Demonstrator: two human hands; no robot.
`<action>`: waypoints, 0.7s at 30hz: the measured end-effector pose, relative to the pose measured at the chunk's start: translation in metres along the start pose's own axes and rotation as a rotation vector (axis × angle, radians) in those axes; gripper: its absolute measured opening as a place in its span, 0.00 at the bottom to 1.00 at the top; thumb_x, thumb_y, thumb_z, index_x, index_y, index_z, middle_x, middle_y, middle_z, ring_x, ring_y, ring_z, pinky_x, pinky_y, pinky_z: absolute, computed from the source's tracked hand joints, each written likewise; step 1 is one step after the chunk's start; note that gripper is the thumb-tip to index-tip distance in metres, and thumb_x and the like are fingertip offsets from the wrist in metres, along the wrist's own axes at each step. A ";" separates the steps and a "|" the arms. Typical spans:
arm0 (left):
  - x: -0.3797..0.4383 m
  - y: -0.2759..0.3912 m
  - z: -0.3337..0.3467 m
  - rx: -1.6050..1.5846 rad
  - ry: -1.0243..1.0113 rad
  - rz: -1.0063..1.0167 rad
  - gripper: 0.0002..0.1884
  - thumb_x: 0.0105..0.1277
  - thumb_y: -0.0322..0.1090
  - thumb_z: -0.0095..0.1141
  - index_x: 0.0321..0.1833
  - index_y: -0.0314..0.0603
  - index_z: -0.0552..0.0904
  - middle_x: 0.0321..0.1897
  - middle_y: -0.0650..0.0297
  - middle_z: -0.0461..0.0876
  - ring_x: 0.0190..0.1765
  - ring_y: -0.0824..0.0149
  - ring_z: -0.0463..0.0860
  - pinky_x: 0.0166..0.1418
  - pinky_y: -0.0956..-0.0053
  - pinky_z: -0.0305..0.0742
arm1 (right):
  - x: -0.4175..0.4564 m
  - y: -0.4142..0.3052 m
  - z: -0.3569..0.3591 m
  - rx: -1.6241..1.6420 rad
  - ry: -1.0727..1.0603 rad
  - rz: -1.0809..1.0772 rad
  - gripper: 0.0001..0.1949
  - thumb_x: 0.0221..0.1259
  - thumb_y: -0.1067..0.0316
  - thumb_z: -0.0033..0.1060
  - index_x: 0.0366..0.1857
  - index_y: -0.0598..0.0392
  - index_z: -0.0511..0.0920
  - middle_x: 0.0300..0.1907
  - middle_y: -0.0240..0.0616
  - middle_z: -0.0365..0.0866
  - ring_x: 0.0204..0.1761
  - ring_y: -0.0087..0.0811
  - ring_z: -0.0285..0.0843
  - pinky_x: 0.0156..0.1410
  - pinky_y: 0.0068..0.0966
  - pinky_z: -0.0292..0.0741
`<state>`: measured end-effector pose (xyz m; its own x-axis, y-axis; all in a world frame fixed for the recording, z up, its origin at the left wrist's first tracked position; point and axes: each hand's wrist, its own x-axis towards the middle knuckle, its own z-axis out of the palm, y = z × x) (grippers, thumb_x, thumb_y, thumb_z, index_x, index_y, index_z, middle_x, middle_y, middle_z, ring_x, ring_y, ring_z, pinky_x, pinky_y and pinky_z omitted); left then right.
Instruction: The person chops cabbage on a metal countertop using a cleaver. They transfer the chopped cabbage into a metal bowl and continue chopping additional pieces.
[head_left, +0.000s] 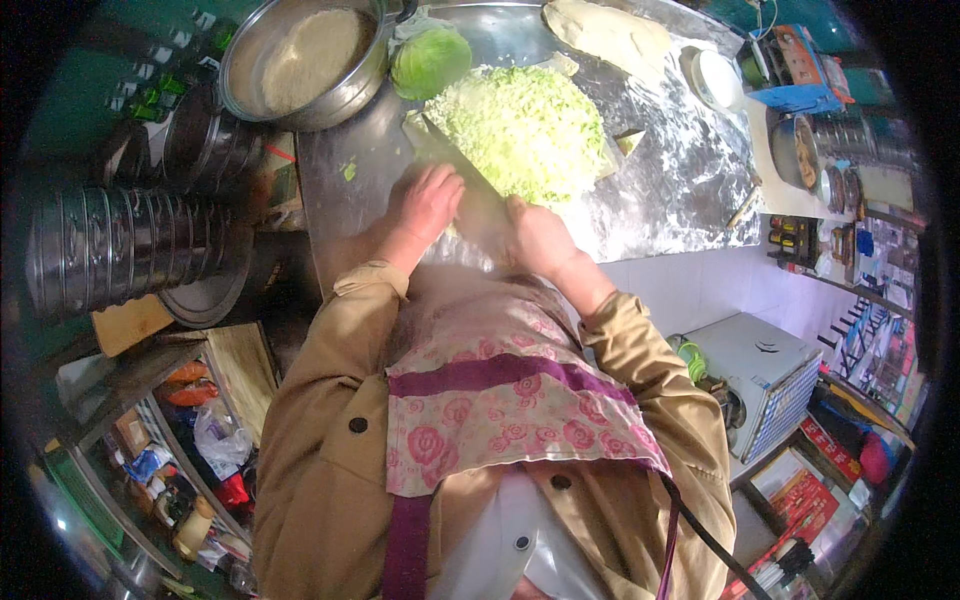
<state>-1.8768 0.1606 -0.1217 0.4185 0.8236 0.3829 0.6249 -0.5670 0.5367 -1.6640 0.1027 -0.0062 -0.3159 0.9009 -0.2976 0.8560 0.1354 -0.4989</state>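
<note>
My right hand (544, 236) grips a broad-bladed kitchen knife (469, 180) near the table's front edge. The blade points up and to the left, beside a large heap of chopped pale-green cabbage (525, 131). My left hand (429, 201) is just left of the blade with its fingers curled; what lies beneath them is hidden. Part of a cutting board (416, 135) shows under the heap's left side. Behind the heap's upper left rests a rounded piece of green cabbage (431, 64).
A large metal pot (349, 101) with pale contents stands at the back left. Dough (611, 34) lies at the back right, near a white bowl (718, 79). Flour covers the metal table's (675, 217) right side. Stacked metal steamers (127, 247) stand to the left.
</note>
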 end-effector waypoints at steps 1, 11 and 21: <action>-0.001 -0.002 0.000 0.038 -0.030 -0.019 0.06 0.66 0.33 0.63 0.42 0.41 0.83 0.49 0.58 0.81 0.55 0.51 0.80 0.57 0.57 0.80 | -0.008 -0.007 -0.003 0.019 -0.004 0.024 0.18 0.55 0.71 0.64 0.49 0.65 0.73 0.31 0.58 0.83 0.37 0.60 0.84 0.43 0.48 0.80; 0.002 0.000 -0.006 0.018 -0.072 -0.016 0.06 0.70 0.33 0.60 0.43 0.40 0.84 0.50 0.57 0.81 0.56 0.50 0.80 0.58 0.58 0.79 | 0.011 0.021 0.055 -0.142 0.027 -0.146 0.15 0.66 0.62 0.54 0.49 0.58 0.81 0.40 0.48 0.84 0.41 0.51 0.85 0.48 0.41 0.82; 0.011 -0.001 -0.017 -0.038 -0.045 0.047 0.09 0.64 0.33 0.67 0.45 0.39 0.86 0.50 0.61 0.85 0.60 0.51 0.79 0.65 0.58 0.77 | 0.002 0.017 0.041 0.093 -0.039 0.166 0.23 0.58 0.63 0.67 0.55 0.59 0.73 0.43 0.59 0.84 0.48 0.59 0.84 0.53 0.49 0.80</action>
<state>-1.8847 0.1700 -0.1053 0.4770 0.7952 0.3743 0.5789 -0.6047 0.5470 -1.6669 0.0903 -0.0482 -0.1906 0.8907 -0.4126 0.8570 -0.0540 -0.5125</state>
